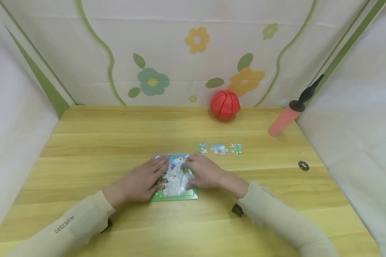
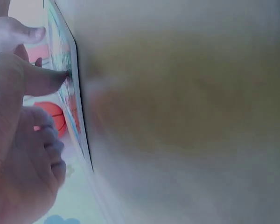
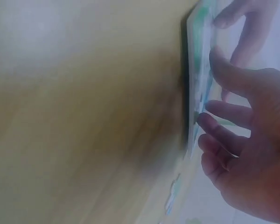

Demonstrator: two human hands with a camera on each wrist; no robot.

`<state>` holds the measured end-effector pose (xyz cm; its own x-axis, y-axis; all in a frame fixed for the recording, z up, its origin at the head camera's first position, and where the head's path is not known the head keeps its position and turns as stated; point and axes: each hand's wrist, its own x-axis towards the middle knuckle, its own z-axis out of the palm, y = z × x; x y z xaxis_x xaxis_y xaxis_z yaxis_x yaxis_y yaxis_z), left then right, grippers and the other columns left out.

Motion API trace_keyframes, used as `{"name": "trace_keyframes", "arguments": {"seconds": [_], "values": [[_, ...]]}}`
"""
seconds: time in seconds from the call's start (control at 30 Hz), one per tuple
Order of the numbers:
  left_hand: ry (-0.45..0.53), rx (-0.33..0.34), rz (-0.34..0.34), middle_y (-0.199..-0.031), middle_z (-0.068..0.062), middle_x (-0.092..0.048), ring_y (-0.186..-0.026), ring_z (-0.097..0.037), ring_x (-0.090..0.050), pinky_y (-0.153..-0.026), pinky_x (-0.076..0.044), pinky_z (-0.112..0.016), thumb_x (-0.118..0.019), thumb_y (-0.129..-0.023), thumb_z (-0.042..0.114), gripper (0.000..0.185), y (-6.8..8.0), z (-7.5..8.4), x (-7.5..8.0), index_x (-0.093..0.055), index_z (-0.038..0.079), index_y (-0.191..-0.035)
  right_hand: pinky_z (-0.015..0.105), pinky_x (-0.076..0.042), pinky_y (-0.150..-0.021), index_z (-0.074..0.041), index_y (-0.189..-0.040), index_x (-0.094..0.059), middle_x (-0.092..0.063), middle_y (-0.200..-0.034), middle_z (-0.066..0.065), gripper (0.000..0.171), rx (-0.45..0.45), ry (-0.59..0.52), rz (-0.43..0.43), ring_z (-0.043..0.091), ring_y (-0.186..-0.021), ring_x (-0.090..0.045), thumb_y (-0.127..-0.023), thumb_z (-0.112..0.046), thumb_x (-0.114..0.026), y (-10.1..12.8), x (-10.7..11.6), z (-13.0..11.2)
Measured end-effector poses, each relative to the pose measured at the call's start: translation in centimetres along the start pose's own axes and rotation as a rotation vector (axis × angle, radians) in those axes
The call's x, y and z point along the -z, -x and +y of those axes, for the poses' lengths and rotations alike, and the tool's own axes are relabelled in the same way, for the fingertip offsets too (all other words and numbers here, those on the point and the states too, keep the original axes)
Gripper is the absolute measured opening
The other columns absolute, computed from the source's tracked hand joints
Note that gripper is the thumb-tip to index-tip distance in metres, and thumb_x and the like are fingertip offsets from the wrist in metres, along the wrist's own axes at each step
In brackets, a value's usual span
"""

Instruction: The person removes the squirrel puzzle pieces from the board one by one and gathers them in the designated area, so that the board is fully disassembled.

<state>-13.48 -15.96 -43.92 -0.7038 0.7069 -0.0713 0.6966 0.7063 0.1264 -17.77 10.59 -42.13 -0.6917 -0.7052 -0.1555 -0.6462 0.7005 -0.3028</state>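
The left hand (image 1: pixel 144 180) and right hand (image 1: pixel 206 173) rest apart, fingers unclenched, on the puzzle (image 1: pixel 177 197) mid-desk (image 1: pixel 115 128), apparently steadying it; loose pieces (image 1: pixel 219 149) lie to its far right, probably for easy reach.

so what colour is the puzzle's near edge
Green; the puzzle's near edge shows best in the head view.

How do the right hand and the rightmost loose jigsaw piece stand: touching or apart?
Apart: the head view shows bare tabletop between the right hand and that jigsaw piece.
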Motion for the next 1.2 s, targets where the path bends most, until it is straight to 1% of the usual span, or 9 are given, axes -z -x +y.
{"name": "trace_keyframes", "arguments": {"seconds": [0.13, 0.23, 0.33, 0.5, 0.63, 0.8, 0.93, 1.07, 1.2], "values": [[0.081, -0.044, -0.051, -0.173, -0.018, -0.024, -0.162, -0.037, -0.026, -0.131, -0.03, -0.053, -0.054, -0.104, 0.048, 0.079, 0.2, 0.4, -0.4, -0.029, 0.0, -0.162, 0.034, -0.053, -0.101, -0.014, -0.135, -0.068, -0.067, -0.125, 0.003, 0.065, -0.017, 0.005, -0.017, 0.019, -0.115, -0.055, -0.08, -0.041, -0.088, 0.0, -0.4, -0.1], [0.145, -0.017, -0.099, -0.175, -0.014, -0.019, -0.163, -0.035, -0.021, -0.132, -0.027, -0.053, -0.053, -0.102, 0.058, 0.088, 0.4, 0.7, -0.7, -0.024, 0.003, -0.165, 0.034, -0.053, -0.102, -0.014, -0.135, -0.068, -0.066, -0.125, 0.003, 0.064, -0.031, -0.005, -0.023, 0.019, -0.115, -0.055, -0.08, -0.04, -0.088, -0.1, -0.6, 0.0], [0.17, -0.001, -0.108, -0.176, -0.012, -0.018, -0.164, -0.034, -0.02, -0.133, -0.025, -0.053, -0.051, -0.102, 0.06, 0.089, 0.3, 0.8, -0.8, -0.023, 0.004, -0.165, 0.035, -0.053, -0.101, -0.014, -0.133, -0.068, -0.067, -0.123, 0.002, 0.063, -0.038, -0.007, -0.022, 0.019, -0.113, -0.056, -0.08, -0.041, -0.089, -0.2, -0.6, 0.1], [0.16, -0.006, -0.099, -0.176, -0.011, -0.019, -0.164, -0.033, -0.02, -0.133, -0.025, -0.053, -0.046, -0.106, 0.053, 0.077, 0.2, 0.7, -0.9, -0.025, 0.007, -0.165, 0.035, -0.053, -0.099, -0.014, -0.13, -0.068, -0.068, -0.121, 0.003, 0.062, -0.041, -0.009, -0.024, 0.019, -0.112, -0.057, -0.078, -0.041, -0.089, -0.4, -0.5, 0.1], [0.127, -0.022, -0.083, -0.175, -0.012, -0.022, -0.163, -0.034, -0.023, -0.132, -0.027, -0.055, -0.043, -0.11, 0.044, 0.068, 0.2, 0.6, -0.9, -0.027, 0.007, -0.164, 0.037, -0.053, -0.103, -0.012, -0.128, -0.068, -0.068, -0.121, 0.004, 0.062, -0.044, -0.025, -0.042, 0.021, -0.116, -0.058, -0.078, -0.04, -0.09, -0.7, -0.3, 0.2], [0.113, -0.027, -0.072, -0.175, -0.012, -0.024, -0.162, -0.034, -0.025, -0.131, -0.029, -0.055, -0.045, -0.11, 0.041, 0.066, 0.1, 0.7, -1.1, -0.029, 0.007, -0.164, 0.037, -0.051, -0.102, -0.01, -0.127, -0.066, -0.066, -0.119, 0.004, 0.062, -0.035, -0.04, -0.078, 0.02, -0.113, -0.055, -0.078, -0.038, -0.091, -1.2, -0.3, 0.4], [0.12, -0.026, -0.073, -0.175, -0.012, -0.025, -0.162, -0.034, -0.026, -0.131, -0.029, -0.055, -0.046, -0.109, 0.041, 0.066, 0.0, 0.7, -1.1, -0.03, 0.007, -0.164, 0.035, -0.051, -0.098, -0.011, -0.125, -0.066, -0.064, -0.116, 0.003, 0.058, -0.023, -0.068, -0.069, 0.019, -0.11, -0.053, -0.079, -0.035, -0.091, -1.1, -0.3, 0.4], [0.122, -0.023, -0.073, -0.174, -0.012, -0.026, -0.162, -0.034, -0.028, -0.131, -0.03, -0.055, -0.048, -0.109, 0.041, 0.067, 0.1, 0.6, -1.0, -0.032, 0.006, -0.163, 0.035, -0.052, -0.099, -0.012, -0.121, -0.066, -0.063, -0.114, 0.001, 0.05, 0.008, -0.108, -0.026, 0.019, -0.11, -0.055, -0.08, -0.027, -0.091, -0.8, -0.3, 0.1], [0.117, -0.028, -0.067, -0.173, -0.014, -0.028, -0.161, -0.034, -0.029, -0.13, -0.03, -0.055, -0.049, -0.108, 0.04, 0.067, 0.0, 0.6, -0.9, -0.033, 0.005, -0.162, 0.036, -0.055, -0.1, -0.011, -0.115, -0.069, -0.07, -0.113, 0.002, 0.032, 0.027, -0.146, 0.002, 0.02, -0.111, -0.062, -0.088, -0.019, -0.083, -0.6, -0.3, -0.2]]}}
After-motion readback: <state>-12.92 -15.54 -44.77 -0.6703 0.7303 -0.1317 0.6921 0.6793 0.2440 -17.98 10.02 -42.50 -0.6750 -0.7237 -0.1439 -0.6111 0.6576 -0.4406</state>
